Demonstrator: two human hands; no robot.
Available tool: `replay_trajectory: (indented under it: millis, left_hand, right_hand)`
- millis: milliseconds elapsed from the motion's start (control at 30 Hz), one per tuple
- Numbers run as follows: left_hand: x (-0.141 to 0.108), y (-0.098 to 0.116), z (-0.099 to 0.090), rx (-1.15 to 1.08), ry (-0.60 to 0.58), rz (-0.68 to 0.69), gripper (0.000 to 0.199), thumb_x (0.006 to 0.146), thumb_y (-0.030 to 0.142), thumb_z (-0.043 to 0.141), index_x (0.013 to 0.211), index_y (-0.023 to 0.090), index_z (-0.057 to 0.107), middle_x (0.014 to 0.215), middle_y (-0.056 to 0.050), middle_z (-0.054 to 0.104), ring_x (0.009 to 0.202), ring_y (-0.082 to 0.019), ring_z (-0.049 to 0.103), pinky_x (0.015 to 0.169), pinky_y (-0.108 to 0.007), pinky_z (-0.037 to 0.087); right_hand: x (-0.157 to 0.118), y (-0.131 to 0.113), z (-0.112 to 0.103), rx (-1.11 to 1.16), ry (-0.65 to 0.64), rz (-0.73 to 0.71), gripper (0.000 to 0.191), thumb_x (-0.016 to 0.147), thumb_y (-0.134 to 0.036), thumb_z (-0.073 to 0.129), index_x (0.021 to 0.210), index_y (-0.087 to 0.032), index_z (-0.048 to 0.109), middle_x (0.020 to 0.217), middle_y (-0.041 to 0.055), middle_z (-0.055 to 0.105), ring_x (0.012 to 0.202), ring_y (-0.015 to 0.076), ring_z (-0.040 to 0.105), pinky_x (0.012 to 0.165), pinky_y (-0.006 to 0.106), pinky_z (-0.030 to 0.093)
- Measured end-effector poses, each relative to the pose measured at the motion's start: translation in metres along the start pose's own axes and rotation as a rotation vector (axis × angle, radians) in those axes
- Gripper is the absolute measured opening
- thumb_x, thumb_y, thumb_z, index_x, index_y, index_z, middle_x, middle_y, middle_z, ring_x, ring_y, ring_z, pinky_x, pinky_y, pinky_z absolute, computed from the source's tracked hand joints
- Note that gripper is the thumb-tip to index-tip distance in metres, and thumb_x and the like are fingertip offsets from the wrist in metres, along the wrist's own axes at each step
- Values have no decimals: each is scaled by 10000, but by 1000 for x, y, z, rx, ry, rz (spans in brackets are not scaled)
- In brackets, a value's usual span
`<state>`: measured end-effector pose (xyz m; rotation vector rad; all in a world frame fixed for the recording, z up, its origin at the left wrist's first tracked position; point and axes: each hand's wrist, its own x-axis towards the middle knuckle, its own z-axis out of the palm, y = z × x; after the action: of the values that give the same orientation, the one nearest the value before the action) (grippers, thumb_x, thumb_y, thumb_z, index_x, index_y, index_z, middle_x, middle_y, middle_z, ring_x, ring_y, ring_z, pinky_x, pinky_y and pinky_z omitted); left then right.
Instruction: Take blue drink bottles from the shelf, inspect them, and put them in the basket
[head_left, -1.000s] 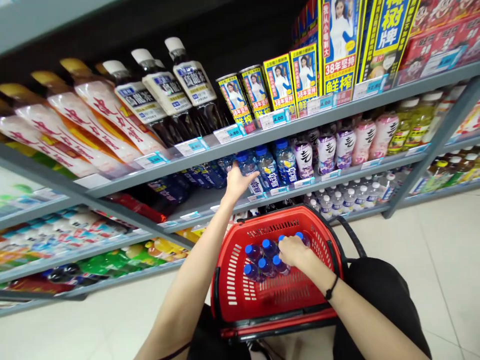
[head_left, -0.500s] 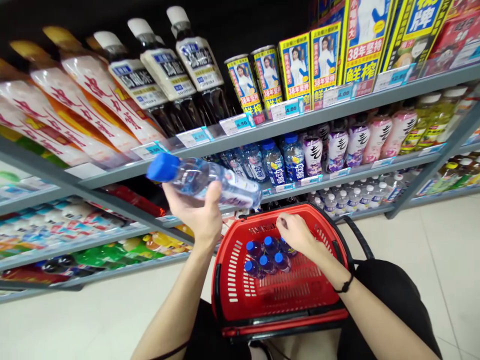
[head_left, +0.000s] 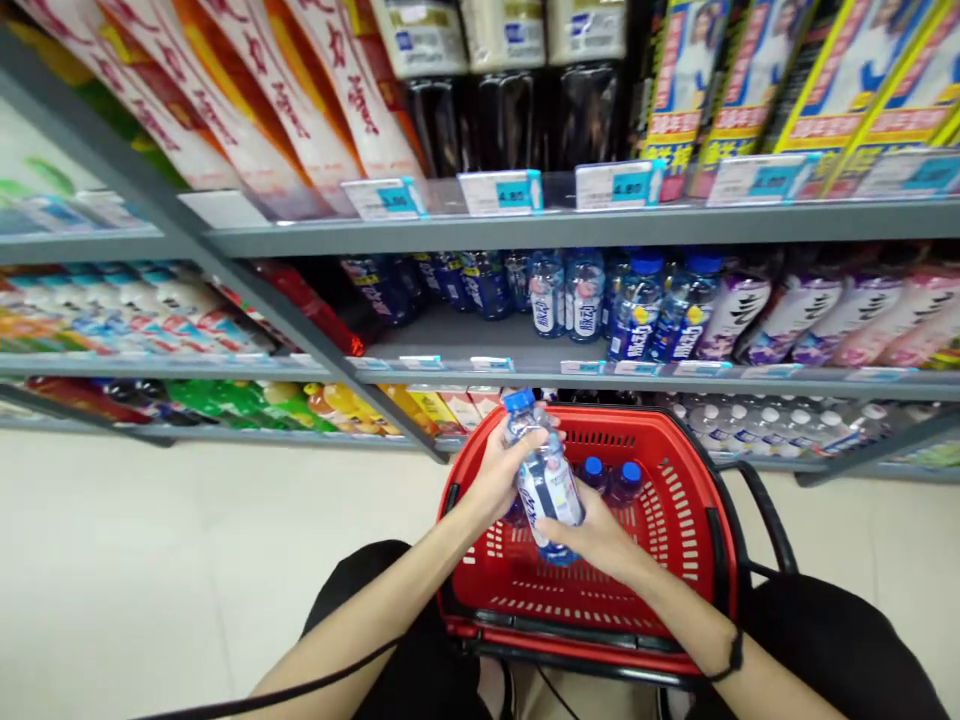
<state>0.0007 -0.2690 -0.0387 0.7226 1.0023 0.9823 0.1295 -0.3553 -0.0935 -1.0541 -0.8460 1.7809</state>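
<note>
A clear drink bottle (head_left: pixel 551 480) with a blue cap and a white-and-blue label is tilted above the red shopping basket (head_left: pixel 525 620). My left hand (head_left: pixel 499 470) is wrapped round its upper part, just under the cap. Lower down, my right hand (head_left: pixel 596 535) grips the same bottle near its base, thumb across the label. Inside the basket stand several blue-capped bottles (head_left: pixel 628 480), partly hidden behind my hands and the held bottle.
Shelves of drinks run across the front, with a grey shelf edge (head_left: pixel 487 235) carrying price tags (head_left: pixel 501 192). Similar blue-capped bottles (head_left: pixel 637 305) stand on the middle shelf. The basket's black handle (head_left: pixel 765 515) sticks out at right. Pale floor tiles (head_left: pixel 135 560) show at left.
My left hand has brought the bottle from beside the shelf to over the basket and turned it more upright. My right hand has closed on its lower part. The view has shifted left.
</note>
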Motion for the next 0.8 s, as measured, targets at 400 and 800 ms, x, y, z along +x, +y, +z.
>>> replay_trajectory:
  millis: [400,800]
  left_hand:
    - [-15,11,-11,-26,-236,21,552,697,357,946,1121,162,652,1055,-101,740,933,-241,733,836,-361,593]
    - [-7,0,-15,-462,-377,-97,460,749,532,770,987,155,660,784,-60,691,701,-215,692,679,-324,568]
  right_hand:
    - [-17,-7,10,-203,-5,20,463,797,-374,827,1180,-204,631,956,29,722,820,188,629,762,321,561]
    - [-29,-17,-6,-270,-241,-33,714,906,-420,745,1528,-237,445,1470,127,603,1334,327,603,1121,482,517]
